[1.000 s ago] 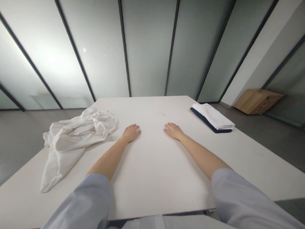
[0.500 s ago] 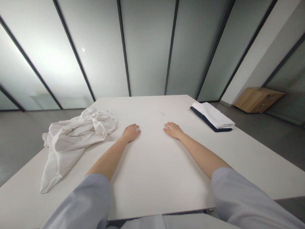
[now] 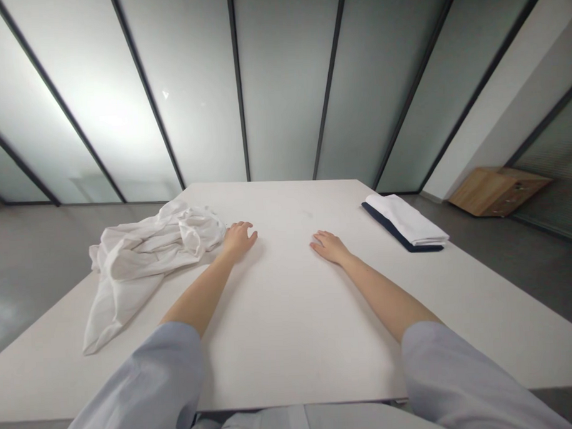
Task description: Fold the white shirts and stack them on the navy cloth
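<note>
Left hand: My left hand (image 3: 237, 241) lies palm down on the white surface (image 3: 290, 327), its fingers (image 3: 245, 231) open and gripping nothing, just beside the right edge of a crumpled white cloth (image 3: 149, 253). I cannot tell whether they touch it.

Right hand: My right hand (image 3: 331, 247) rests palm down on the same surface, its fingers (image 3: 320, 238) loosely spread and empty. The nearest thing is a folded white cloth (image 3: 408, 219), some way off to the right.

Crumpled cloth: It sits in a loose heap on the left of the surface, one corner trailing toward the near edge.

Folded cloth: It lies toward the far right of the surface, with a navy fabric (image 3: 392, 231) showing beneath it.

Arms: Pale blue sleeves (image 3: 146, 382) cover my upper arms; my forearms are bare.

Background: Dark-framed frosted glass panels (image 3: 281, 83) stand beyond the far edge. A low wooden drawer unit (image 3: 498, 191) sits on the grey floor (image 3: 527, 275) at far right.
</note>
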`<state>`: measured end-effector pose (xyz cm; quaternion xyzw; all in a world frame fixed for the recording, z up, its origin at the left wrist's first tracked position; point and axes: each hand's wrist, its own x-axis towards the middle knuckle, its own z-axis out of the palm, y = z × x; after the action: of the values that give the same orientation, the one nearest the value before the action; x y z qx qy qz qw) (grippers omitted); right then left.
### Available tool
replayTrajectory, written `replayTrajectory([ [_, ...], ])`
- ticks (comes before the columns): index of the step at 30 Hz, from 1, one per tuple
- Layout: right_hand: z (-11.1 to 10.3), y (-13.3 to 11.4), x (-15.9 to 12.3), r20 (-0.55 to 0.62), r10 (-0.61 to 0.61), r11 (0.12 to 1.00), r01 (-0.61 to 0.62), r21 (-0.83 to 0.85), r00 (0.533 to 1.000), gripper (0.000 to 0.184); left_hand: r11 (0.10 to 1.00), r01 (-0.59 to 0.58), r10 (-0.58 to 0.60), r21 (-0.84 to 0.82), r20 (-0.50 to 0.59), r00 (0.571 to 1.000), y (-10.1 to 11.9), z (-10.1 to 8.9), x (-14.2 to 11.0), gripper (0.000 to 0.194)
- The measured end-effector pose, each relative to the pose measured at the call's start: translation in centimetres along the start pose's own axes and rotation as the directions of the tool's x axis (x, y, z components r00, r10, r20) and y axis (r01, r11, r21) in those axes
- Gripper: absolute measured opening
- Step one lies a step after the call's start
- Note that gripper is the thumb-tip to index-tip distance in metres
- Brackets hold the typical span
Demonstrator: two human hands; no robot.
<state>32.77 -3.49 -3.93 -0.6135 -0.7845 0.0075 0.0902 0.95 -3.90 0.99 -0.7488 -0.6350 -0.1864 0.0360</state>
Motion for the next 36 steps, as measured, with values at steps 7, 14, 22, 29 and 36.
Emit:
replayTrajectory([
  [7, -0.2, -0.4, -0.3, -0.002, -0.005, 1.0, 0.005, -0.011, 1.0, 0.052, 0.947, 0.173, -0.14, 0.271, -0.137, 0.981, -5.3, -5.5, 1.0, 0.044],
  [14, 0.1, -0.1, -0.2, -0.025, -0.025, 1.0, 0.025, -0.015, 0.999, 0.048, 0.814, 0.445, -0.499, 0.372, 0.057, 0.865, -13.2, -7.7, 0.6, 0.08],
  [22, 0.3, 0.1, -0.1, -0.057, -0.029, 0.999, 0.03, 0.02, 0.998, 0.044, 0.885, 0.346, -0.301, 0.313, -0.185, 0.936, -14.0, -6.3, -1.7, 0.04],
  [29, 0.2, -0.3, -0.1, -0.059, -0.015, 1.0, 0.015, 0.005, 0.998, 0.045, 0.916, 0.401, -0.365, 0.0, -0.416, 0.833, -14.9, -8.5, 0.5, 0.038],
  [36, 0.3, 0.0, 0.0, -0.098, -0.015, 0.999, 0.018, 0.026, 0.995, 0.042, 0.977, 0.092, -0.178, -0.193, -0.494, 0.851, -4.8, -8.0, 5.8, 0.035],
])
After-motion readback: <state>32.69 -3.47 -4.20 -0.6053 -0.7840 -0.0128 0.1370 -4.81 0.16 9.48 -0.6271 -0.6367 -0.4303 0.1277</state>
